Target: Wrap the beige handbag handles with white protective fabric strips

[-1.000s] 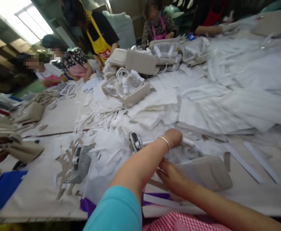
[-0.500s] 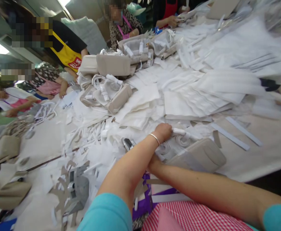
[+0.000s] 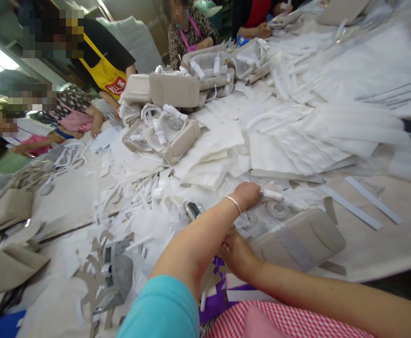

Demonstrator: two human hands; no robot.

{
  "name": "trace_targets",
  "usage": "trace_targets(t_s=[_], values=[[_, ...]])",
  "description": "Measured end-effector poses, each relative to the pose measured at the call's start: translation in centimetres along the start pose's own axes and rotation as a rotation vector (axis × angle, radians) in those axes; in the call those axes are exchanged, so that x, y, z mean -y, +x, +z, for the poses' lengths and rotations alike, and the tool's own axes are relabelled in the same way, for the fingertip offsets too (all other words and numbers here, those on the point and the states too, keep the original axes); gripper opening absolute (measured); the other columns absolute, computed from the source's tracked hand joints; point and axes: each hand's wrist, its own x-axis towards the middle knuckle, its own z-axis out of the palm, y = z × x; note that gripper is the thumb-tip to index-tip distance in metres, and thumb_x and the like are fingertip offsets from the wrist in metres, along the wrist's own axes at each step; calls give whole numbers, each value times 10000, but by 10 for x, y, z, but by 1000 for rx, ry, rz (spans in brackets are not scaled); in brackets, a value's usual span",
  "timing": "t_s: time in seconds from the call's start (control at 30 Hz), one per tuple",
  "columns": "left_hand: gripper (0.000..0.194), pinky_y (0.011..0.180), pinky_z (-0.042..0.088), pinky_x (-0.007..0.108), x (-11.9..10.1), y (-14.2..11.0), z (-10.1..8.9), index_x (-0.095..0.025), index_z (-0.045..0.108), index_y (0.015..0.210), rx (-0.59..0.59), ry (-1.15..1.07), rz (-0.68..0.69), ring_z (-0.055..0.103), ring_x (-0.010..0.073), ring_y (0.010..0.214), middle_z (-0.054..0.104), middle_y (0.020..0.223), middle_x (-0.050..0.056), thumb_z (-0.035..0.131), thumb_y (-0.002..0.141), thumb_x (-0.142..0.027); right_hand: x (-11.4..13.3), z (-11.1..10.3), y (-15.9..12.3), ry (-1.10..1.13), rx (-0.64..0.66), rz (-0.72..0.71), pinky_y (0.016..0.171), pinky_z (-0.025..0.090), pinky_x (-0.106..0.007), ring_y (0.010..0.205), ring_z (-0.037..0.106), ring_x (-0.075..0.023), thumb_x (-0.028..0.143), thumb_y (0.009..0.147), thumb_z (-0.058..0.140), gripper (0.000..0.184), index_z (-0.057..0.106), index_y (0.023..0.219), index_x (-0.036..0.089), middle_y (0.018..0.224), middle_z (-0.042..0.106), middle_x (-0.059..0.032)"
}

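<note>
In front of me a beige handbag [image 3: 320,232] lies on its side, a translucent band around it. At its open top are a white-wrapped handle [image 3: 273,195] and a coiled pale strap [image 3: 277,209]. My left hand [image 3: 247,195], with a bangle at the wrist, reaches over the bag's far side. Its fingers are bent closed beside the wrapped handle, and whatever they grip is hidden. Below the left forearm, my right hand [image 3: 239,253] is at the bag's near left end with curled fingers. The forearm partly covers it, so its hold is unclear.
A silver-grey tape dispenser [image 3: 117,270] stands at left among paper scraps. White foam sheets [image 3: 290,152] are piled beyond my hands. Several beige bags [image 3: 173,89] are stacked farther back. Two pale strips [image 3: 372,199] lie at right. Several people work along the far side.
The view has shifted slightly, so the scene sits farther right. My right hand has come out a little from behind the left forearm, its fingers now showing. My left hand stays by the wrapped handle.
</note>
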Motion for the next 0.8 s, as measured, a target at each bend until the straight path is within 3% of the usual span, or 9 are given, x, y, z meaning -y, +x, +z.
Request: trace_targets(t_s=[0.1,0.2,0.33,0.5,0.57,0.63,0.7,0.73,0.8], values=[[249,802,547,353,1,-1,1,-105,695,973,-10,-12,10,679,261,944,708,999,154,472,869,-143,4,5,-17,146,71,257,444,346,-219,488,558,-130,153,787,500,223,634,609,163,562,638,-10],[241,794,544,350,2,-1,1,-107,696,967,-11,-28,9,679,262,938,707,996,160,479,869,-147,0,13,-22,237,121,429,388,266,-208,387,465,-101,145,785,493,266,594,540,163,457,551,14],[241,806,539,351,2,-1,2,-111,696,969,-7,-45,-3,674,262,945,705,999,158,479,874,-152,-16,20,-14,201,96,437,397,261,-212,397,446,-100,115,760,501,243,608,547,163,466,568,4],[227,814,535,342,1,-3,1,-111,691,969,-10,-45,-17,671,255,948,698,1012,162,488,874,-151,-24,22,-6,-19,55,397,478,327,-206,522,548,-120,56,716,510,214,636,576,156,554,639,-21],[218,794,539,335,1,-4,-1,-110,692,953,-12,-39,-16,675,253,930,701,996,160,496,867,-148,-21,17,-12,-71,126,337,486,326,-203,526,544,-117,39,682,506,211,635,559,151,528,616,-7],[207,777,541,328,2,-5,-2,-110,692,936,-22,-32,-14,678,251,912,703,971,154,504,856,-140,-18,2,-24,3,307,245,474,324,-196,501,521,-105,63,668,515,185,650,573,149,517,599,15],[194,768,540,327,2,-6,-2,-106,690,912,-39,-29,-13,677,250,894,702,943,153,509,849,-134,-14,-30,-35,90,439,164,468,330,-190,496,509,-99,96,661,530,157,669,613,152,533,600,31],[191,767,539,330,2,-7,-2,-102,688,905,-50,-30,-12,676,249,887,700,932,153,508,849,-131,-12,-52,-39,97,431,132,482,340,-189,515,516,-101,105,663,530,153,671,626,154,551,608,33],[192,774,536,336,1,-9,-2,-97,681,902,-70,-35,-12,668,246,880,693,920,151,498,855,-129,-9,-109,-38,29,273,72,529,363,-200,569,533,-111,126,689,527,148,654,620,159,581,616,26]])
